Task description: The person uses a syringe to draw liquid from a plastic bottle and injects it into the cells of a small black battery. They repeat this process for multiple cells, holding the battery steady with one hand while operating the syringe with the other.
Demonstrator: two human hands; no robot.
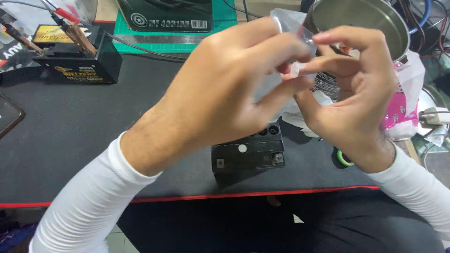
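Observation:
My left hand (225,89) and my right hand (349,89) are raised together over the black mat, both in white sleeves. Between their fingertips they pinch a small clear plastic bag (293,26), partly hidden by the fingers. What is inside the bag cannot be made out. Below the hands a small black battery (248,152) with a white dot on its top stands near the mat's front edge, untouched.
A second black battery (75,58) with red and black clips sits at the back left. A metal pot (361,16) stands back right, beside a pink and white plastic bag (403,107). A green ring (343,159) lies by my right wrist. The mat's red edge (234,194) runs along the front.

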